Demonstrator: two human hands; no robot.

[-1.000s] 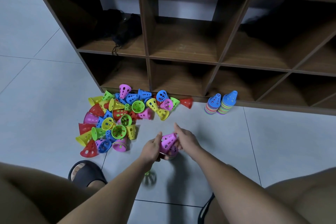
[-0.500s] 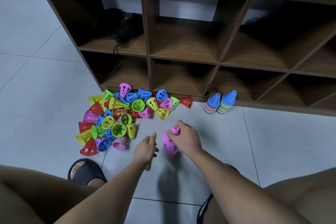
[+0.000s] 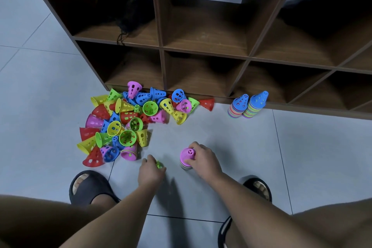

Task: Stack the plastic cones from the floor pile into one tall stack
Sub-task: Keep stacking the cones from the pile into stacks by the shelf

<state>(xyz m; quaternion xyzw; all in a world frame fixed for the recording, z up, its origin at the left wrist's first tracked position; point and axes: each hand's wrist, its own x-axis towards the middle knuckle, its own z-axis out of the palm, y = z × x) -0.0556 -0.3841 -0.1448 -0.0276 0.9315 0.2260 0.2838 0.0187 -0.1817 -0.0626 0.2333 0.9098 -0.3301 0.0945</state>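
A loose pile of coloured plastic cones [image 3: 128, 123] with holes lies on the tile floor, left of centre, against the shelf base. In front of it a short stack topped by a pink cone [image 3: 187, 156] stands upright on the floor. My right hand [image 3: 203, 160] grips that stack from its right side, thumb and fingers curled round the pink top. My left hand [image 3: 150, 171] is lower left of the stack and holds a green cone [image 3: 159, 164], of which only the tip shows.
Two taller finished stacks with blue tops [image 3: 248, 105] stand by the wooden cubby shelf [image 3: 203, 50]. My feet in dark slippers [image 3: 88, 187] are either side of the hands. A dark object with a cord [image 3: 128, 8] lies in an upper cubby.
The pink cone went down onto the short stack, which now stands on the floor under my right hand. My left hand let go of it, dropped left and now holds a green cone.
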